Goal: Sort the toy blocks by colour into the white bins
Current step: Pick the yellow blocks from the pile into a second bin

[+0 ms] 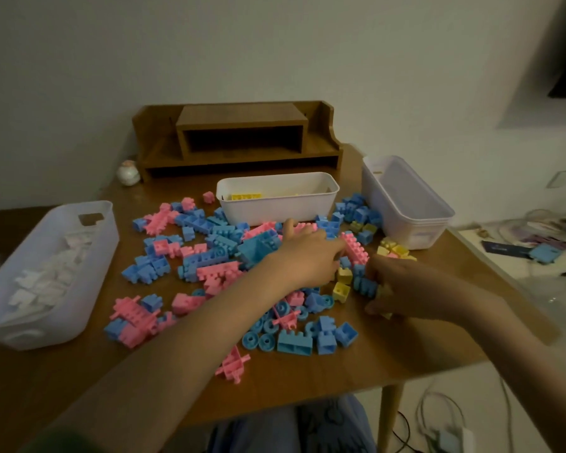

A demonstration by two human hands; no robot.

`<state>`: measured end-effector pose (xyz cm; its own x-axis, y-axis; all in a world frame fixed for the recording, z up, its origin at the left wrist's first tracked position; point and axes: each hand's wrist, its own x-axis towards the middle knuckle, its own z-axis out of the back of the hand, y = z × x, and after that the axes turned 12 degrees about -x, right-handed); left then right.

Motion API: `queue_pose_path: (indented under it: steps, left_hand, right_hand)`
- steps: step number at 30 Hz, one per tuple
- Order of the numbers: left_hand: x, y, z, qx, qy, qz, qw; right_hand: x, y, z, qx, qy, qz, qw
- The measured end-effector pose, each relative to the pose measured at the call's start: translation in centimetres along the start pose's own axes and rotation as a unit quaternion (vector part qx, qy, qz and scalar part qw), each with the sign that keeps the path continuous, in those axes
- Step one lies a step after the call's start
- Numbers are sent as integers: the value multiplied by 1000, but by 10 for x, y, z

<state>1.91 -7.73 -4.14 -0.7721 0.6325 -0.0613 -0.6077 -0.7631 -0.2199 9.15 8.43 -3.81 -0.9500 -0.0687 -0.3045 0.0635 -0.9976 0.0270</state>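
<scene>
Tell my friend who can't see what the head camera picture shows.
A person's left hand and right hand reach into a heap of pink, blue and yellow toy blocks on a wooden table. Around it stand three white bins: the left bin holds white blocks, the middle bin yellow ones, the right bin sits at the table's edge.

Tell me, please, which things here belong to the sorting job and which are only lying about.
Job: pink blocks, blue blocks, yellow blocks, white blocks, left bin, middle bin, right bin.

Lying about: wooden shelf, round ornament, dark card, cables.
</scene>
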Motion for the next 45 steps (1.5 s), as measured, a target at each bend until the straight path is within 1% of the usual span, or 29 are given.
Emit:
queue_pose_path:
  steps: [3, 7, 11, 14, 17, 19, 22, 24, 25, 26, 27, 29, 30, 31, 33, 35, 36, 37, 39, 41, 42, 44, 45]
  left_hand:
    - [-4, 0, 0, -14, -13, 18, 1000]
    - [-5, 5, -4, 7, -46, 38, 998]
    - [-7, 8, -7, -29, -66, 50, 996]
    - [-9, 8, -7, -48, -93, 55, 993]
    - [-10, 5, -7, -44, -94, 65, 992]
    - [-9, 4, -7, -55, -94, 78, 991]
    - [-6, 6, -8, -106, -99, 104, 984]
    - [-7, 8, -8, -141, -101, 117, 978]
    - [-7, 8, -6, -157, -101, 123, 975]
    - [-8, 8, -5, -167, -100, 128, 972]
    - [-9, 8, -3, -174, -101, 130, 971]
    - [-10, 9, 0, -177, -114, 126, 969]
    - [-11, 9, 1, -179, -124, 124, 968]
    - [-12, 11, 2, -182, -134, 126, 966]
    - [-13, 14, 4, -185, -148, 134, 962]
    - [-14, 16, 6, -186, -154, 133, 961]
    - [-14, 17, 6, -190, -155, 132, 960]
    - [-15, 18, 7, -198, -156, 129, 959]
    - [-16, 19, 8, -220, -163, 122, 954]
    - [-16, 22, 9, -271, -178, 114, 939]
    - [-17, 24, 9, -319, -185, 110, 923]
    - [-18, 26, 10, -430, -190, 108, 876]
    - [-18, 27, 11, -468, -189, 109, 856]
  right_hand:
    - [2, 5, -2, 11, -25, 28, 999]
    - [8, 10, -5, 14, -54, 50, 997]
    - [16, 11, -8, 29, -79, 63, 995]
    - [16, 8, -7, 84, -95, 62, 990]
    - [10, 4, -5, 134, -107, 53, 984]
    - [6, 2, -4, 155, -137, 50, 977]
    - [1, 2, -1, 169, -182, 54, 967]
    - [-4, 3, 0, 232, -174, 48, 956]
    - [-5, 4, 0, 287, -160, 42, 943]
    - [-6, 5, 0, 353, -142, 34, 924]
    - [-6, 7, 0, 427, -119, 25, 896]
    - [-3, 11, 0, 571, -70, 4, 818]
    - [-2, 12, 0, 624, -50, -8, 780]
    - [0, 13, 1, 660, -33, -22, 750]
    - [4, 14, -1, 707, 0, -42, 706]
    - [8, 15, -3, 727, 34, -48, 684]
    - [9, 15, -4, 724, 44, -47, 687]
    - [10, 15, -4, 707, 49, -44, 704]
    - [12, 15, -6, 635, 57, -10, 770]
    - [11, 18, -6, 537, 60, 39, 840]
    - [10, 20, -6, 480, 48, 44, 875]
    - [10, 23, -6, 340, 3, 29, 940]
    - [10, 24, -6, 258, -20, 35, 965]
